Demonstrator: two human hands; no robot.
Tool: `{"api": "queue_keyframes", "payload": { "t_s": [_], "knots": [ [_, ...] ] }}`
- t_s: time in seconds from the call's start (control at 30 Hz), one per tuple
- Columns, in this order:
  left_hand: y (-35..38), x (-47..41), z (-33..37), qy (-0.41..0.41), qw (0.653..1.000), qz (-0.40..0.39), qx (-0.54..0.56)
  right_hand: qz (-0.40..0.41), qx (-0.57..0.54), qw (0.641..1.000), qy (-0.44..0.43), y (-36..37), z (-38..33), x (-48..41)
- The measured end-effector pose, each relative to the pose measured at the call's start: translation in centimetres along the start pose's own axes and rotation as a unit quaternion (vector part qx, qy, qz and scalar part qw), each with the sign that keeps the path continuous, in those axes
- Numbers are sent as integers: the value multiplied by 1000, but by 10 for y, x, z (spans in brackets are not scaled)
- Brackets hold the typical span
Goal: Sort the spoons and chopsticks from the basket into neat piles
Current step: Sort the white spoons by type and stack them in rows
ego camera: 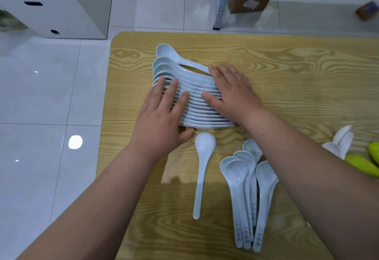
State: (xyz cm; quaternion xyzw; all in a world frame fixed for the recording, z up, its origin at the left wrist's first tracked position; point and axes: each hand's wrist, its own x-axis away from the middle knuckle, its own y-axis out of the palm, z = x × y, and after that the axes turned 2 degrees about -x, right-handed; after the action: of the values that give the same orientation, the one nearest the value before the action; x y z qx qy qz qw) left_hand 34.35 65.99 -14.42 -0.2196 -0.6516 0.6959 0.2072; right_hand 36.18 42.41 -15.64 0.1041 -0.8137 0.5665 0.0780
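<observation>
Flanking spoons (196,103): L hand (164,114), R hand (231,93)

Marks on the spoons (244,208) and the box label (250,4) are illegible.

Desk (297,70): bare wood across the far right and along the near left edge.
Obstacles: row of nested spoons (196,103), far left; single spoon (202,169), centre; spoon bundle (248,194) beside it, with a narrow lane between them; green objects (361,164), right edge.
</observation>
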Motion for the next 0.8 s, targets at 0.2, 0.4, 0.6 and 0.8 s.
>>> {"api": "queue_keyframes", "payload": {
  "t_s": [0.2, 0.4, 0.6, 0.8],
  "knots": [
    [-5, -1, 6, 1, 1000, -17, -15, -20, -17, 1000, 0, -6, 5, 2],
    [-9, 0, 12, 2, 999, -32, -14, -21, -24, 999, 3, -13, 7, 8],
    [-17, 25, 39, -12, 997, 73, 34, 137, -77, 987, -12, -14, 5, 73],
    [-14, 68, 91, -53, 985, -67, 147, 164, -89, 982, 29, 17, -12, 193]
  ]
}}
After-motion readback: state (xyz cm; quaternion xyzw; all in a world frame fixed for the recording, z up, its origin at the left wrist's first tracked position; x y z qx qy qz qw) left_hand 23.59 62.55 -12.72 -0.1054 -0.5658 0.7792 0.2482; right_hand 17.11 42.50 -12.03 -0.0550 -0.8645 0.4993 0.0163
